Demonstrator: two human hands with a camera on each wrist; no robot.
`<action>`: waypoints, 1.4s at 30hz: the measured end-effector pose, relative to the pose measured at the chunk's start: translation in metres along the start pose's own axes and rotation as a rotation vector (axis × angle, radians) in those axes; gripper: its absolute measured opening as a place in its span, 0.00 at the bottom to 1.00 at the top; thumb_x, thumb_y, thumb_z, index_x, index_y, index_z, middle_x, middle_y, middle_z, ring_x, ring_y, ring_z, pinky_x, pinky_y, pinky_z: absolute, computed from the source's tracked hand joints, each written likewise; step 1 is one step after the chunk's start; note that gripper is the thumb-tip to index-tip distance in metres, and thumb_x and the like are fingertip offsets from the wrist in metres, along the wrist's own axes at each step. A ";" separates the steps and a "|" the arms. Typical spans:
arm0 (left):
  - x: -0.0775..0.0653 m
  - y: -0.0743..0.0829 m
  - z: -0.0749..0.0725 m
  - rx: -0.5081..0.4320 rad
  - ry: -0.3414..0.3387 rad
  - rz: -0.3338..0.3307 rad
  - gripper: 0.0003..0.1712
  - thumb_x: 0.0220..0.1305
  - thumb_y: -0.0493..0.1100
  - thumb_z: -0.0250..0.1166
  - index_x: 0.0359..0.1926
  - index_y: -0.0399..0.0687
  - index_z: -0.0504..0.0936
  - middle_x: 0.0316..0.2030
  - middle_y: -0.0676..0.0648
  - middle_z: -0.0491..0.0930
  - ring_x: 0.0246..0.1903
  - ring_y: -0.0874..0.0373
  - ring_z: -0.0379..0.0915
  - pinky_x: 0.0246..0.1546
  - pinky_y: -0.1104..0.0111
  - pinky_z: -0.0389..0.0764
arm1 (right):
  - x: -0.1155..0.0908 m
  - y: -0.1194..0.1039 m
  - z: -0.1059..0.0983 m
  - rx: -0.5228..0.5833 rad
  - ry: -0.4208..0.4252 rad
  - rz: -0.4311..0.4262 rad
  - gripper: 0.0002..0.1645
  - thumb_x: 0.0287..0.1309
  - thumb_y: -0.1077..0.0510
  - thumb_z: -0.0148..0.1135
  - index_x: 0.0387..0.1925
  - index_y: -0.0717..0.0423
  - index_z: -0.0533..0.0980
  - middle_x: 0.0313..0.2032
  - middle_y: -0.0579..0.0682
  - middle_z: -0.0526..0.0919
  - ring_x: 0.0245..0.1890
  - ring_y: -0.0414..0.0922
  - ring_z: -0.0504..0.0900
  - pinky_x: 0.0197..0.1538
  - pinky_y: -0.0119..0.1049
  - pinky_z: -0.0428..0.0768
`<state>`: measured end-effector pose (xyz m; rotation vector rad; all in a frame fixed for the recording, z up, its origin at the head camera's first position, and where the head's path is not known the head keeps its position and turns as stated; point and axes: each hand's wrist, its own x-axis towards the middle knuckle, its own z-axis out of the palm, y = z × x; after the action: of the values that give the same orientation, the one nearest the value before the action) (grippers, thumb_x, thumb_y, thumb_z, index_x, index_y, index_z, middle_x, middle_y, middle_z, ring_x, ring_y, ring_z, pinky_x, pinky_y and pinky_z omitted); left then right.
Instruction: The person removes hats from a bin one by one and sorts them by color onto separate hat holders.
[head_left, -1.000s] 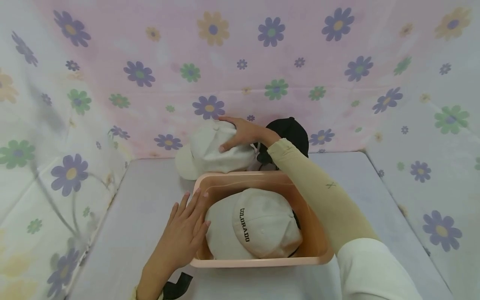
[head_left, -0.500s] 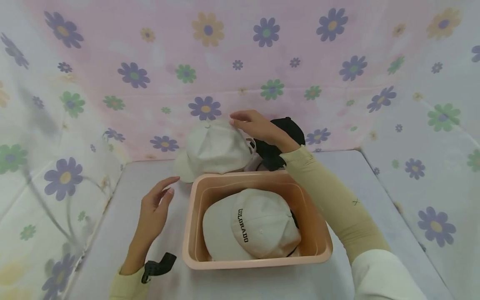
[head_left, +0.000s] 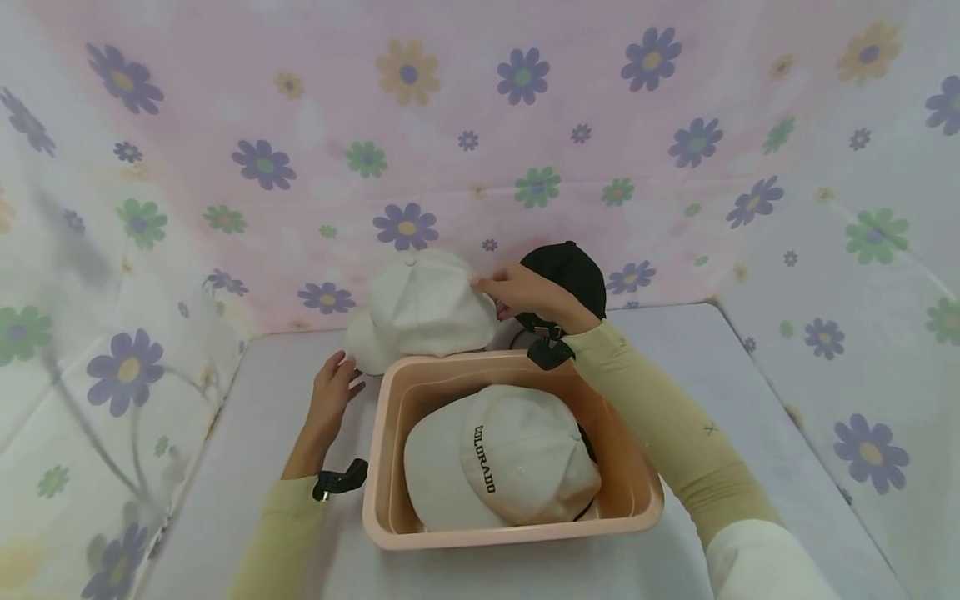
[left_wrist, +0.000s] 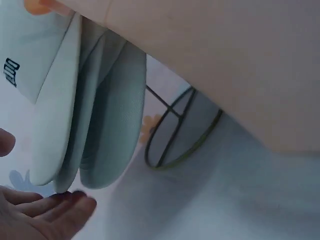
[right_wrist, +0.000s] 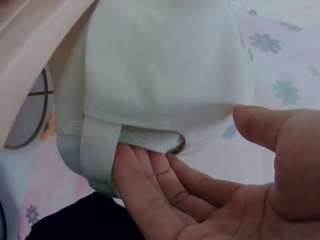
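A stack of nested white caps (head_left: 427, 304) stands behind the peach plastic bin (head_left: 517, 540). In the left wrist view their brims (left_wrist: 107, 125) hang in layers. My left hand (head_left: 330, 392) is at the brim end, its fingers extended, fingertips at the lower brim edges and thumb apart. At the back end is my right hand (head_left: 528, 292); its fingers reach to the strap (right_wrist: 100, 147) and rear opening, while the thumb lies near the crown's side. Inside the bin lies a white cap (head_left: 517, 458) with dark COLORADO lettering.
A black cap (head_left: 566, 271) stands at the back, right of the white stack, partly behind my right hand. A dark wire frame (left_wrist: 180, 117) shows below the caps. Floral cloth (head_left: 465, 108) covers the back and sides, and a pale sheet (head_left: 247, 433) covers the table.
My left hand has left the bin's left rim and moved to the brims. The right hand has lifted off the crown's top and come down at the stack's back end.
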<state>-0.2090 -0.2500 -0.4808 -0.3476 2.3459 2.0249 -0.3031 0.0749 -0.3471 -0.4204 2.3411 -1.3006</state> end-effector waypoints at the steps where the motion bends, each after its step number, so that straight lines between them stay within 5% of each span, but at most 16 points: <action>1: 0.002 -0.001 0.001 -0.068 0.006 -0.025 0.37 0.83 0.48 0.41 0.80 0.33 0.42 0.74 0.29 0.56 0.72 0.40 0.60 0.70 0.56 0.68 | 0.000 0.000 0.000 0.002 0.000 0.009 0.25 0.77 0.46 0.51 0.41 0.65 0.79 0.29 0.54 0.75 0.29 0.47 0.78 0.43 0.39 0.86; 5: 0.007 -0.004 0.002 -0.359 0.058 -0.112 0.32 0.83 0.43 0.43 0.78 0.31 0.50 0.72 0.35 0.60 0.65 0.52 0.68 0.64 0.68 0.75 | -0.001 0.000 0.000 -0.010 0.003 0.048 0.27 0.77 0.44 0.51 0.27 0.60 0.75 0.27 0.53 0.77 0.31 0.49 0.83 0.42 0.37 0.87; 9: 0.012 -0.007 0.002 -0.636 0.045 -0.190 0.32 0.83 0.40 0.43 0.79 0.35 0.48 0.75 0.38 0.55 0.68 0.55 0.64 0.67 0.71 0.71 | 0.000 -0.002 0.000 -0.027 -0.008 0.091 0.30 0.76 0.39 0.49 0.26 0.58 0.69 0.30 0.54 0.75 0.37 0.52 0.85 0.49 0.43 0.87; 14: 0.020 -0.009 0.011 -0.748 -0.021 -0.223 0.35 0.82 0.42 0.44 0.81 0.38 0.42 0.77 0.39 0.51 0.73 0.55 0.57 0.70 0.70 0.66 | 0.003 -0.004 0.001 -0.020 -0.013 0.119 0.31 0.75 0.38 0.49 0.40 0.64 0.74 0.40 0.57 0.79 0.41 0.51 0.85 0.56 0.49 0.84; 20: 0.029 -0.014 0.024 -0.759 0.010 -0.214 0.34 0.81 0.45 0.49 0.78 0.38 0.49 0.60 0.47 0.69 0.60 0.62 0.71 0.60 0.75 0.75 | 0.009 -0.006 0.003 0.027 -0.099 0.150 0.38 0.75 0.34 0.44 0.62 0.64 0.74 0.58 0.61 0.78 0.52 0.53 0.83 0.61 0.49 0.81; 23: 0.030 -0.016 0.027 -0.689 0.050 -0.189 0.34 0.80 0.46 0.51 0.77 0.38 0.52 0.63 0.45 0.69 0.58 0.62 0.72 0.54 0.77 0.78 | 0.009 -0.006 0.003 0.043 -0.117 0.159 0.39 0.75 0.34 0.44 0.65 0.62 0.72 0.60 0.59 0.77 0.56 0.53 0.81 0.62 0.48 0.80; 25: 0.029 -0.016 0.027 -0.627 0.071 -0.164 0.35 0.80 0.47 0.51 0.79 0.39 0.52 0.69 0.40 0.65 0.62 0.59 0.70 0.54 0.75 0.79 | 0.009 -0.006 0.004 0.052 -0.099 0.157 0.36 0.75 0.35 0.47 0.60 0.62 0.74 0.55 0.56 0.79 0.54 0.52 0.81 0.62 0.47 0.80; 27: 0.028 -0.015 0.027 -0.557 0.101 -0.135 0.36 0.80 0.47 0.51 0.80 0.40 0.52 0.74 0.38 0.60 0.67 0.55 0.67 0.59 0.72 0.77 | 0.009 -0.006 0.005 0.065 -0.074 0.154 0.31 0.75 0.36 0.49 0.42 0.61 0.78 0.38 0.51 0.79 0.47 0.49 0.81 0.59 0.44 0.81; 30: 0.028 -0.012 0.026 -0.501 0.142 -0.097 0.35 0.80 0.46 0.51 0.80 0.40 0.52 0.77 0.35 0.56 0.72 0.48 0.62 0.67 0.63 0.72 | 0.010 -0.006 0.005 0.104 -0.042 0.147 0.31 0.74 0.40 0.54 0.19 0.55 0.67 0.20 0.45 0.66 0.35 0.46 0.76 0.53 0.40 0.79; 32: 0.028 -0.011 0.025 -0.480 0.167 -0.079 0.34 0.81 0.44 0.50 0.79 0.38 0.52 0.77 0.34 0.55 0.74 0.45 0.59 0.71 0.58 0.67 | 0.011 -0.007 0.005 0.135 -0.030 0.148 0.36 0.73 0.41 0.57 0.13 0.53 0.59 0.15 0.45 0.57 0.29 0.46 0.69 0.49 0.39 0.75; 37: 0.028 -0.007 0.022 -0.457 0.200 -0.069 0.34 0.80 0.43 0.51 0.78 0.32 0.53 0.77 0.34 0.54 0.76 0.45 0.55 0.74 0.59 0.62 | 0.014 -0.007 0.003 0.170 -0.008 0.183 0.32 0.71 0.45 0.61 0.15 0.54 0.62 0.17 0.46 0.60 0.27 0.46 0.68 0.43 0.38 0.73; 42: 0.031 -0.002 0.020 -0.411 0.265 -0.049 0.32 0.79 0.42 0.53 0.75 0.28 0.58 0.75 0.33 0.58 0.75 0.46 0.56 0.74 0.61 0.61 | 0.015 -0.007 0.001 0.178 -0.009 0.210 0.22 0.70 0.46 0.63 0.33 0.62 0.73 0.36 0.50 0.72 0.37 0.46 0.74 0.45 0.35 0.78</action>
<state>-0.2415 -0.2353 -0.4907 -0.7152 1.9954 2.5687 -0.3153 0.0635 -0.3446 -0.1209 2.1715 -1.3856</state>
